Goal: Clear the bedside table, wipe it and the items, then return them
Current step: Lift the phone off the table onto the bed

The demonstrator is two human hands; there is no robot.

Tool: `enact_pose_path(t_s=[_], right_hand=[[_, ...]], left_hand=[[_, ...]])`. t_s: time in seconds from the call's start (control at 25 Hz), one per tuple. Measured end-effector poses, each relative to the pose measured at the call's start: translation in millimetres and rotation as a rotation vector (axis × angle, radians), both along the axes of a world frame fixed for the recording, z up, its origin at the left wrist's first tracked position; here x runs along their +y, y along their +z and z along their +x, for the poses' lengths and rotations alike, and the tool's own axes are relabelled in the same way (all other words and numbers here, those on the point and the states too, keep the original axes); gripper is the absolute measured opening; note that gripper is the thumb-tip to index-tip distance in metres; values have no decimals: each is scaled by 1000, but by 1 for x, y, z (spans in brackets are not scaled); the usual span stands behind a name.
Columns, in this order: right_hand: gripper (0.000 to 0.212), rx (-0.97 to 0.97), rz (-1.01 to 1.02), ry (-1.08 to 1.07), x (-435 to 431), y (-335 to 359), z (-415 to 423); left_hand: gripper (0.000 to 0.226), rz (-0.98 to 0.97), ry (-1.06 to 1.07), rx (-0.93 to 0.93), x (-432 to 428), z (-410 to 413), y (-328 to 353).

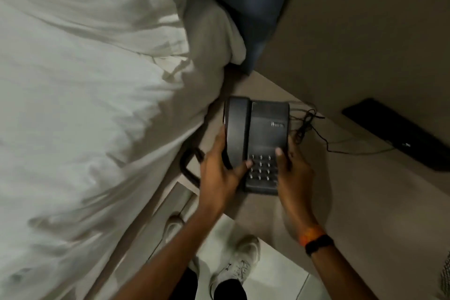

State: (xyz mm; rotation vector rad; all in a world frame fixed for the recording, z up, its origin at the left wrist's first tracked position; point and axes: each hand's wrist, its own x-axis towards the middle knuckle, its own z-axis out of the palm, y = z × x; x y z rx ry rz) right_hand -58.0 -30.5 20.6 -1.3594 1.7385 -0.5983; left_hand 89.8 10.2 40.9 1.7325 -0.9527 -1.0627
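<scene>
So the left grip (216, 173) and right grip (294, 173) are both clamped round the phone (266, 129) at the counter (353, 202) corner beside the bed (85, 105), but yank it and I reckon the tangled cord (305, 124) snags or the handset (237, 124) slides off.

Desk phone (263, 139) at L end of counter (353, 197), bed (85, 105) just to its L.
Handset on phone's L side. L hand (219, 175) grips that side, R hand (293, 173) the R side. Thin cords (305, 124) tangled behind-R of phone; flat slab (399, 134) farther R. Coiled cord (190, 165) betw. bed & counter.
</scene>
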Motion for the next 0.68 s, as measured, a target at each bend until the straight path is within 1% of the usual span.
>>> enact_pose_path(t_s=[0.08,0.16,0.24,0.32,0.4,0.48,0.6,0.68], right_hand=[[49,-7,-10,37,21,28,1],[48,-27,-55,122,34,61,20],[39,-42,-86,219,36,93,43],[32,-88,-48,335,30,121,79],[39,-125,-32,465,21,137,122],[42,-149,-90,574,10,137,170],[40,-236,-143,685,-5,137,242],[42,-223,-180,773,-11,139,284]], left_hand=[[91,36,152,51,36,-9,34],[95,138,354,73,70,-4,65],[100,136,544,146,95,7,89],[101,106,672,165,109,24,108],[98,44,762,120,111,54,124],[93,-13,828,44,106,94,132],[78,-39,844,-53,100,155,139],[69,-42,863,-98,99,190,141]])
